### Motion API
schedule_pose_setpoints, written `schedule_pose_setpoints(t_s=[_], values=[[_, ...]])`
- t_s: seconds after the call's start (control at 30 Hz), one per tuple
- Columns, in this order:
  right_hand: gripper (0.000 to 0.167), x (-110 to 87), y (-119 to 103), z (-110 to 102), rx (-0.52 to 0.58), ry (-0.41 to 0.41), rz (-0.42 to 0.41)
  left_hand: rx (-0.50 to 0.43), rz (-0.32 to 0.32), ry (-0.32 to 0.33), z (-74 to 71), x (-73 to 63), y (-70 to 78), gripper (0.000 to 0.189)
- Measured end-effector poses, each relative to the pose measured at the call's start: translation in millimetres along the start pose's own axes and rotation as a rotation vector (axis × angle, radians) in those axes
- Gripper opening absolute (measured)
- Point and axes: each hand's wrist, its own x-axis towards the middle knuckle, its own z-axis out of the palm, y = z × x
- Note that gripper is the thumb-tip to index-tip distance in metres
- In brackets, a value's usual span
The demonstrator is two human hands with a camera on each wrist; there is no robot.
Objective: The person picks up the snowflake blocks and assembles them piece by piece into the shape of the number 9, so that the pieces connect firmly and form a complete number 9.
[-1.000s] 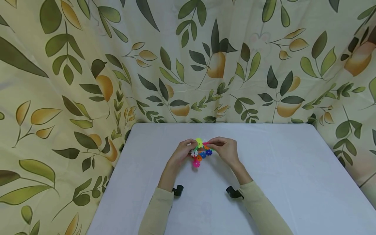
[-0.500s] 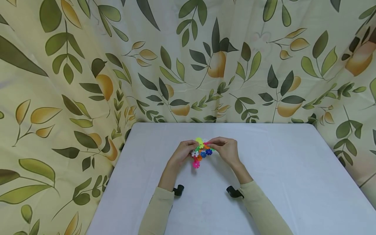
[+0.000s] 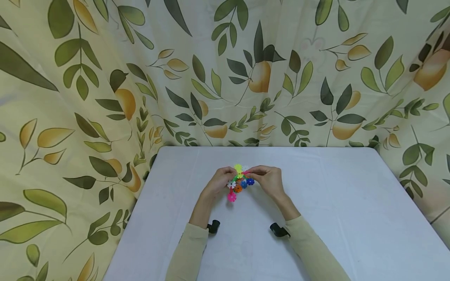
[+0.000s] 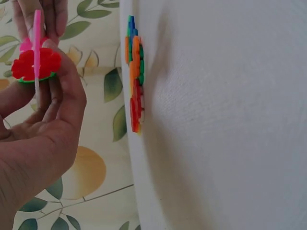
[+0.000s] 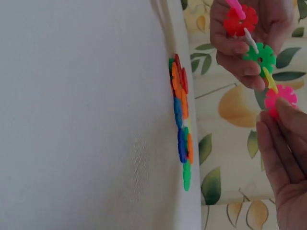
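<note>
My left hand point(image 3: 219, 181) holds a chain of notched, flower-shaped plastic discs between thumb and fingers. In the right wrist view the chain shows a red disc point(image 5: 234, 26), a white disc seen edge-on point(image 5: 250, 40) and a green disc point(image 5: 254, 53). Past the green one, a yellow disc point(image 5: 269, 79) leads to a pink disc point(image 5: 284, 94), pinched by the thumb and fingers of my right hand point(image 3: 271, 181). Another pink disc point(image 3: 231, 197) hangs at the chain's near end. Whether the right-hand pink disc is fully slotted in, I cannot tell.
Several loose discs, among them an orange disc point(image 3: 238, 188) and a dark blue disc point(image 3: 250, 181), lie flat on the white table point(image 3: 334, 218) beneath the hands. A patterned curtain point(image 3: 225, 78) hangs behind the table's far edge.
The held chain has tilted slightly, its near pink end shifting left and the yellow disc dipping a little. My right hand has moved slightly left, still pinching the pink disc.
</note>
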Motion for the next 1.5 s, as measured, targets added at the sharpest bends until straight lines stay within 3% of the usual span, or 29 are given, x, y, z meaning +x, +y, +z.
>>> schedule_pose_setpoints(t_s=[0.2,0.37,0.53,0.73,0.87,1.2,1.5], values=[[0.014,2.9,6.3,-2.5,-0.037,-0.037,0.075,0.006,-0.005,-0.008,-3.3,1.1,1.4,0.021],[0.017,4.4,13.0,-2.7,-0.186,-0.064,0.144,-0.008,-0.017,-0.006,-6.3,0.8,0.4,0.03],[0.021,8.2,21.1,0.2,-0.324,-0.153,0.2,-0.045,-0.042,-0.036,-6.7,1.2,0.3,0.035],[0.035,17.4,27.4,7.4,-0.494,-0.275,0.226,-0.035,-0.067,-0.067,-4.8,1.1,1.0,0.041],[0.035,20.8,27.6,10.0,-0.554,-0.305,0.228,-0.019,-0.081,-0.073,-4.4,1.3,1.0,0.046],[0.023,22.9,28.6,6.7,-0.512,-0.245,0.291,-0.007,-0.081,-0.073,-6.4,-0.3,3.7,0.039],[0.014,18.2,21.4,-0.4,-0.275,-0.182,0.313,-0.04,-0.052,-0.075,-8.6,-0.5,2.8,0.039]])
